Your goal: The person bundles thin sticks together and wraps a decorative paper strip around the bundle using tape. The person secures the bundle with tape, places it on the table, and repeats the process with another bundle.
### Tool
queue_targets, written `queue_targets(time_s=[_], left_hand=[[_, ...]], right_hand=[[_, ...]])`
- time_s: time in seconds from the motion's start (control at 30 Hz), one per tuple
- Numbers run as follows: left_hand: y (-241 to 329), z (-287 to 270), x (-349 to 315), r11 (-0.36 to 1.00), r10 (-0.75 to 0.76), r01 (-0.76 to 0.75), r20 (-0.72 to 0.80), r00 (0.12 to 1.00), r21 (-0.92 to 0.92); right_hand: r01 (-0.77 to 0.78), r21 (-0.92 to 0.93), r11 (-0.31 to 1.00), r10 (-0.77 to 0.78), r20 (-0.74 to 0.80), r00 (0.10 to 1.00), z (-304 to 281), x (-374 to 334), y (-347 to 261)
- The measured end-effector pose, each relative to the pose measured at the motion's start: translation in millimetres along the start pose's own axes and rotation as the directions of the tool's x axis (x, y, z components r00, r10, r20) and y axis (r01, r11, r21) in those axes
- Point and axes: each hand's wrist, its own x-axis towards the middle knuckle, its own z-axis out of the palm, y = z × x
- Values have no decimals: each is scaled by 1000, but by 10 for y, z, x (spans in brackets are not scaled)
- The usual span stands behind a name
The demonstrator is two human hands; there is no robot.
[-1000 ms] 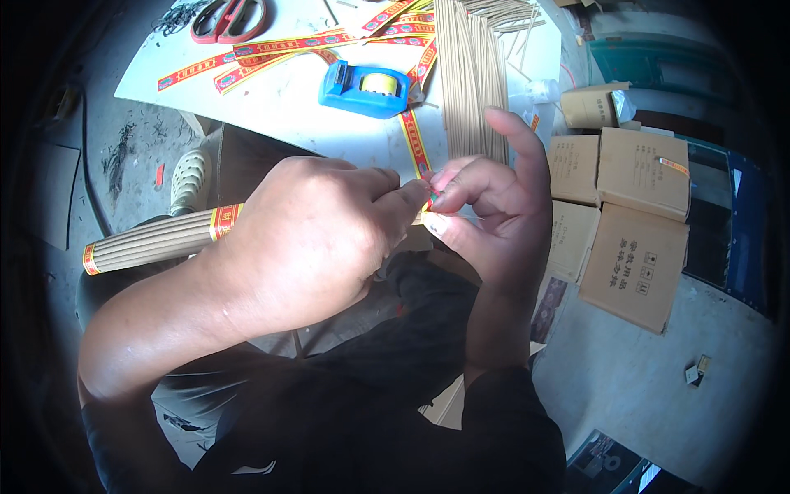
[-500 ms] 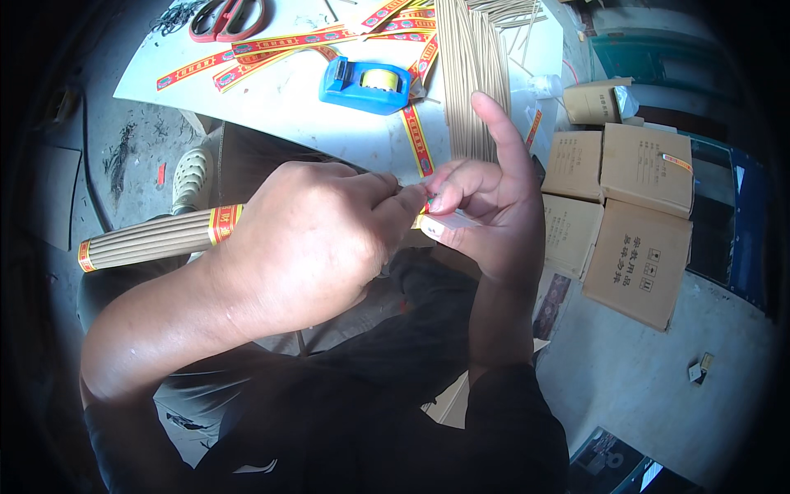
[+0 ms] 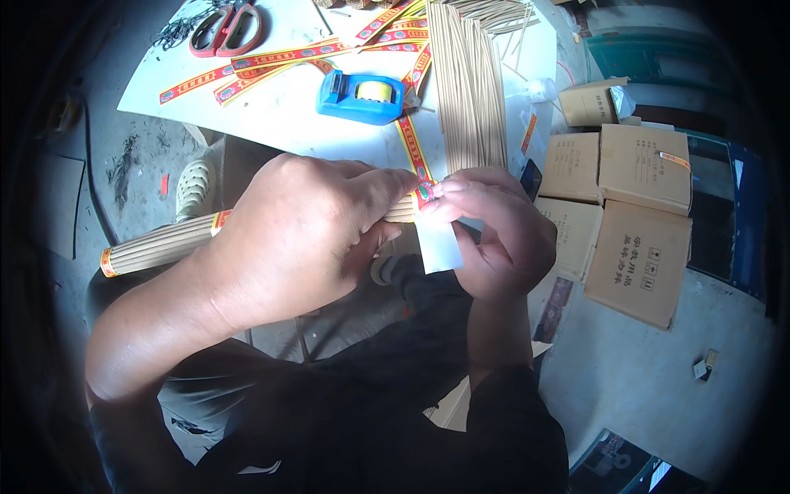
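My left hand (image 3: 309,230) is closed around a bundle of brown incense sticks (image 3: 164,243), which lies slanted across in front of me. Red and yellow paper bands circle the bundle at its left end and just left of my hand. At its right end, a red and yellow paper label (image 3: 424,195) is under my left fingertips. My right hand (image 3: 512,239) pinches that label with thumb and fingers. A white paper flap (image 3: 441,244) hangs below the label beside my right thumb. My left palm hides the middle of the bundle.
On the white table are a blue tape dispenser (image 3: 360,97), red-handled scissors (image 3: 226,30), several printed paper strips (image 3: 284,54) and a pile of loose incense sticks (image 3: 469,90). Cardboard boxes (image 3: 646,169) stand to the right. A dark phone-like object (image 3: 531,179) lies at the table's edge.
My right index finger, raised before, has bent down onto the label. The white flap now hangs in full view. The bundle's left end has moved slightly right.
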Motion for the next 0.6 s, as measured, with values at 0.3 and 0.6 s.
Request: queue_targets(time_s=[0.3, 0.6], left_hand=[[72, -75, 30, 994, -53, 58, 48, 997, -93], [68, -84, 28, 992, -84, 92, 98, 992, -85]], right_hand=[[242, -13, 970, -242, -5, 970, -22, 14, 71], [293, -44, 955, -290, 56, 955, -67, 4, 77]])
